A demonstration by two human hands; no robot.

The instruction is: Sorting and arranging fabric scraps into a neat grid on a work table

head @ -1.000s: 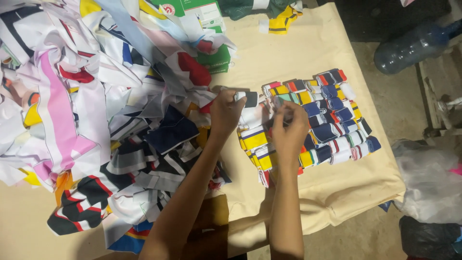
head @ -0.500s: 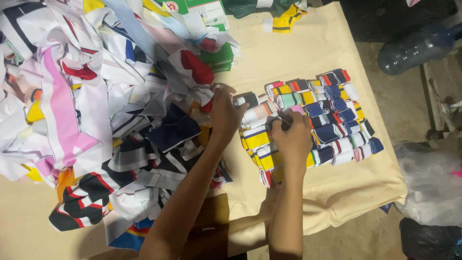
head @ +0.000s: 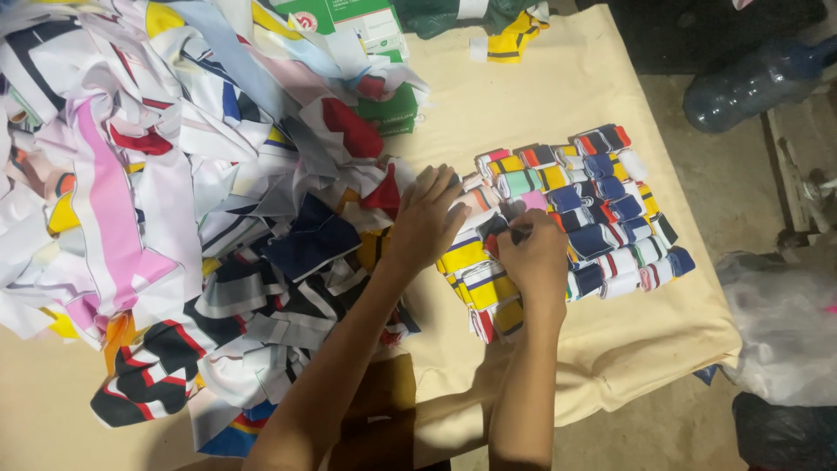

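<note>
A: Cream cloth (head: 558, 96) covers the table; a big loose heap of printed fabric offcuts (head: 174, 218) sprawls across its left half, and tight rows of small rolled fabric bundles (head: 602, 209) sit to the right.

B: And the hands?

A: The left hand (head: 427, 218) lies flat and unclenched on the rows' near-left edge. The right hand (head: 534, 257) pinches one dark rolled strip (head: 495, 228) there.

B: Handling?

A: Light, soft and springy, I'd judge; pinch it across the roll so it can't unwind.
</note>
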